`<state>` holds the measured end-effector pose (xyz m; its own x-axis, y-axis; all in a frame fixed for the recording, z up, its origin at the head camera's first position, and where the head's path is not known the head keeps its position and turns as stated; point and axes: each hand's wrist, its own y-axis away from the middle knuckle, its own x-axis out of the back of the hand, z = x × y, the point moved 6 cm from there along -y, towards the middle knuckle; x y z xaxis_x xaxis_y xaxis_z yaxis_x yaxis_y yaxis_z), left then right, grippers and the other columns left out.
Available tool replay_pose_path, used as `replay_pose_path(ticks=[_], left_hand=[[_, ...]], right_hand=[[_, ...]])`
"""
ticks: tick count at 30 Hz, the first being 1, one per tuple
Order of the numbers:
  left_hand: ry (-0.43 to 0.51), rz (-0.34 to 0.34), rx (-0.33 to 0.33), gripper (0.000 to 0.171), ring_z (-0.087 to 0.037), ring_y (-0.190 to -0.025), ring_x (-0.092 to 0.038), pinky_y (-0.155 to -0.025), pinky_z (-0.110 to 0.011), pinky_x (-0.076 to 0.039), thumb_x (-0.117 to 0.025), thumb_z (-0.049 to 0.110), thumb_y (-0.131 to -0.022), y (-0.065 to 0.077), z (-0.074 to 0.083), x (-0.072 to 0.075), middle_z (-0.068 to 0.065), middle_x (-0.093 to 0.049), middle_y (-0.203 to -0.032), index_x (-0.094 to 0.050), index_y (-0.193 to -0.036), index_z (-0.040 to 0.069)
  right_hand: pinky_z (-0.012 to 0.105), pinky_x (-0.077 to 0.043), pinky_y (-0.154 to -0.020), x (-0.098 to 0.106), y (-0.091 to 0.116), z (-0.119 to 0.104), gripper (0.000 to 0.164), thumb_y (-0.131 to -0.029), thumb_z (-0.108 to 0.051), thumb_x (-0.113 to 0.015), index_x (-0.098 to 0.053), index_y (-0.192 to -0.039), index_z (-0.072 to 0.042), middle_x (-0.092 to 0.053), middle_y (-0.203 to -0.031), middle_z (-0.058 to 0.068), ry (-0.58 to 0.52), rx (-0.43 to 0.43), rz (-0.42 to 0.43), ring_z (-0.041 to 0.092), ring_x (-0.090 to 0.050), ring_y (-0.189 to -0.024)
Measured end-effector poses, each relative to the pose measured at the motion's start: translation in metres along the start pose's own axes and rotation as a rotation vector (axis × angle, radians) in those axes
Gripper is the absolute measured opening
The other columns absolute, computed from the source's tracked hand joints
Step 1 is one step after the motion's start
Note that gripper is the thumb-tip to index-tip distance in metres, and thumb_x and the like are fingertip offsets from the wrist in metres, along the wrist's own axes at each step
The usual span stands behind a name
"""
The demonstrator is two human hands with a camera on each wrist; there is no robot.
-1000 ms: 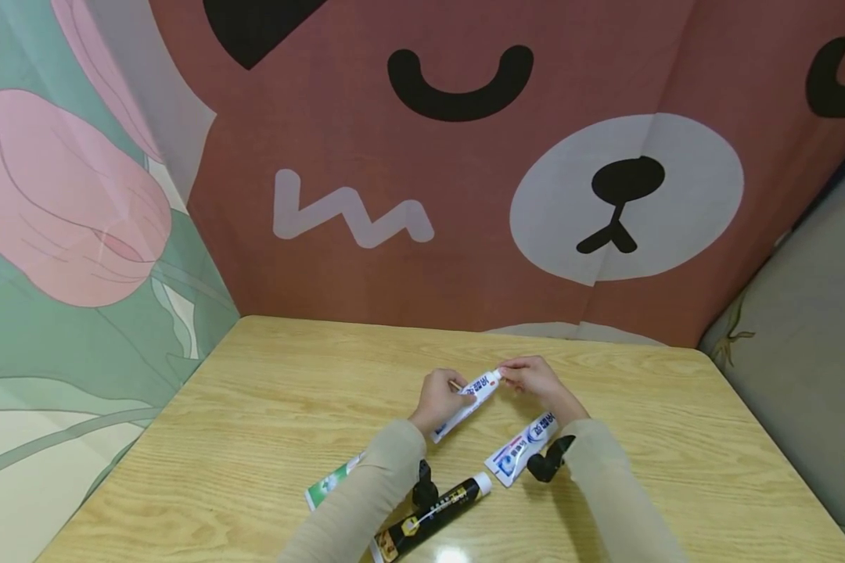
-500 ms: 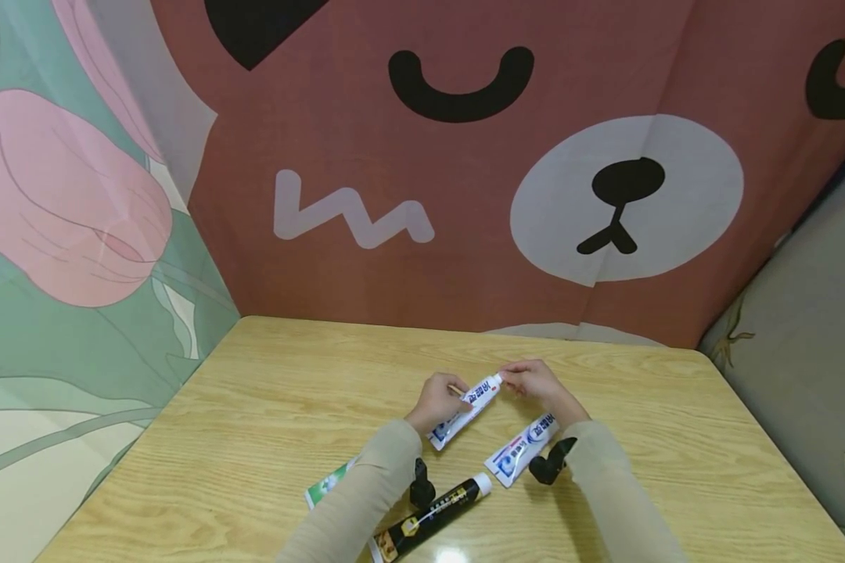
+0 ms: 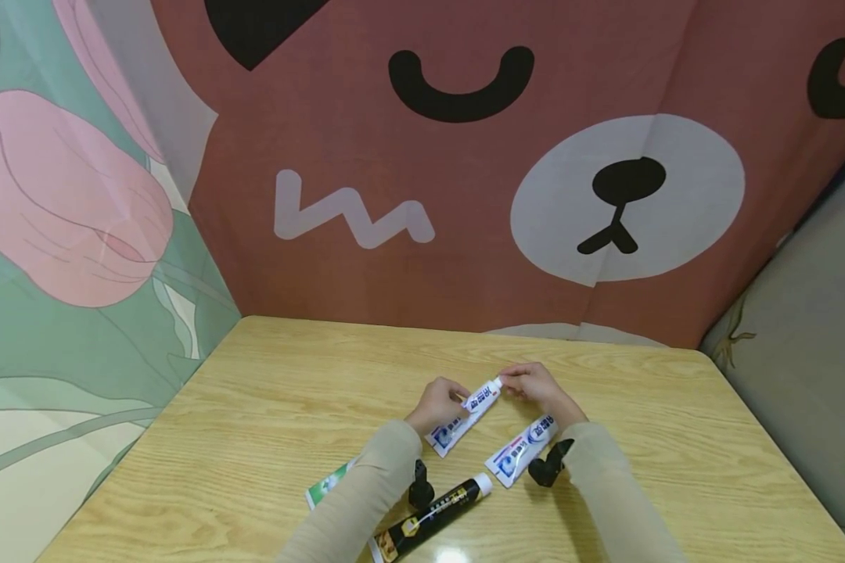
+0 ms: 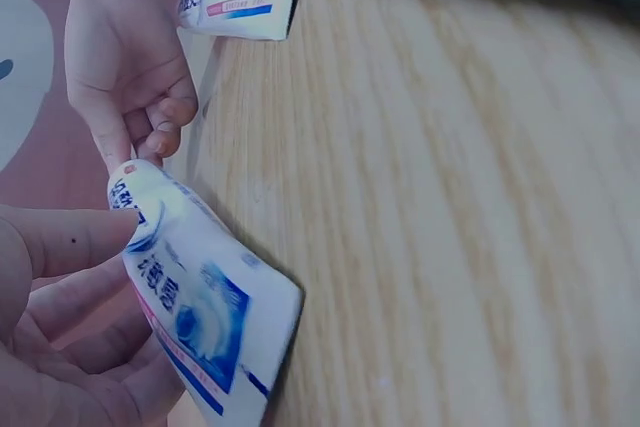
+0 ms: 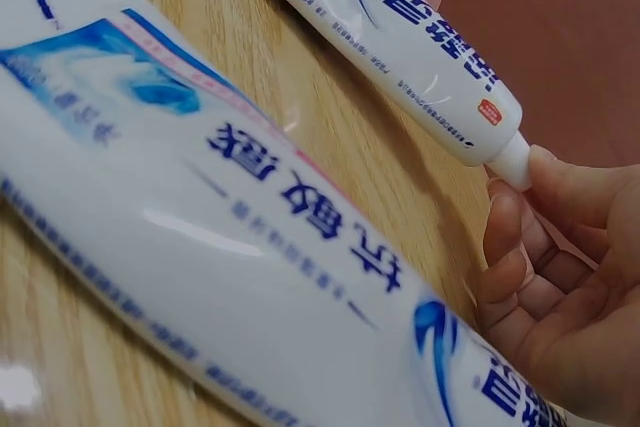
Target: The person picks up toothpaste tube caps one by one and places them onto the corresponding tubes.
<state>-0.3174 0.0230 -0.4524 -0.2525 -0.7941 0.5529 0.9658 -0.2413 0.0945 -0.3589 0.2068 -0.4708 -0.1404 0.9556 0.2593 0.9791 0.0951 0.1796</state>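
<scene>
My left hand (image 3: pixel 438 407) grips a white and blue toothpaste tube (image 3: pixel 475 410) around its body, thumb on top, in the head and left wrist views. The tube slants with its cap end up and to the right. At that end my right hand (image 3: pixel 533 385) pinches the small white cap (image 5: pixel 514 162) between thumb and fingertips. A second toothpaste tube (image 3: pixel 519 451) of the same look lies on the table below my right wrist. It fills the front of the right wrist view.
A black toothpaste tube (image 3: pixel 433 516) with a white cap lies nearest me, by my left forearm. The green and white tube (image 3: pixel 329 482) is partly hidden under my left sleeve. All lie on a wooden table (image 3: pixel 310 375) that meets a printed cloth (image 3: pixel 465 281) at the back.
The held tube has tipped slightly, its flat end coming down and a little toward me. Both hands keep their hold, the right hand dropping slightly with the cap.
</scene>
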Motion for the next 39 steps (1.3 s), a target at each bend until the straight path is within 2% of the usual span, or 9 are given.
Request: replay_pose_path(ticks=[11, 20, 29, 35, 39], left_hand=[[-0.049, -0.007, 0.014, 0.026, -0.014, -0.076, -0.058, -0.069, -0.029, -0.049, -0.072, 0.006, -0.075, 0.006, 0.004, 0.002, -0.005, -0.063, -0.090, -0.069, -0.100, 0.005], [0.010, 0.023, -0.024, 0.029, -0.017, -0.080, -0.056, -0.070, -0.030, -0.048, -0.072, 0.006, -0.074, 0.007, 0.007, 0.008, -0.009, -0.062, -0.090, -0.067, -0.102, 0.001], [0.054, 0.036, -0.109, 0.032, -0.017, -0.077, -0.055, -0.063, -0.028, -0.047, -0.072, 0.006, -0.076, 0.011, 0.012, 0.013, -0.007, -0.061, -0.086, -0.065, -0.106, -0.001], [0.079, 0.014, -0.140, 0.035, -0.012, -0.066, -0.053, -0.055, -0.024, -0.045, -0.071, 0.007, -0.077, 0.018, 0.021, 0.013, -0.003, -0.061, -0.076, -0.063, -0.109, -0.002], [0.101, -0.003, -0.166, 0.033, -0.011, -0.064, -0.053, -0.054, -0.024, -0.045, -0.071, 0.007, -0.077, 0.023, 0.028, 0.010, -0.002, -0.061, -0.074, -0.064, -0.108, -0.002]], right_hand=[[0.023, -0.043, -0.054, -0.002, 0.000, 0.001, 0.025, -0.087, -0.007, -0.059, -0.061, -0.106, 0.009, -0.063, -0.073, 0.002, 0.094, -0.004, 0.051, 0.012, -0.055, -0.062], [0.025, -0.044, -0.055, -0.001, 0.008, -0.006, 0.025, -0.089, -0.010, -0.056, -0.062, -0.106, 0.007, -0.065, -0.081, 0.007, 0.141, -0.033, 0.131, 0.013, -0.055, -0.063], [0.031, -0.048, -0.062, 0.004, 0.017, -0.021, 0.033, -0.089, -0.012, -0.057, -0.057, -0.114, 0.010, -0.065, -0.095, 0.016, 0.099, 0.040, 0.091, 0.020, -0.062, -0.074], [0.038, -0.048, -0.074, 0.012, 0.028, -0.026, 0.037, -0.091, -0.017, -0.054, -0.054, -0.120, 0.007, -0.059, -0.112, 0.019, 0.105, 0.034, 0.054, 0.023, -0.061, -0.084], [0.043, -0.046, -0.080, 0.017, 0.037, -0.030, 0.039, -0.092, -0.018, -0.053, -0.051, -0.123, 0.006, -0.056, -0.117, 0.022, 0.095, 0.028, 0.029, 0.021, -0.061, -0.085]])
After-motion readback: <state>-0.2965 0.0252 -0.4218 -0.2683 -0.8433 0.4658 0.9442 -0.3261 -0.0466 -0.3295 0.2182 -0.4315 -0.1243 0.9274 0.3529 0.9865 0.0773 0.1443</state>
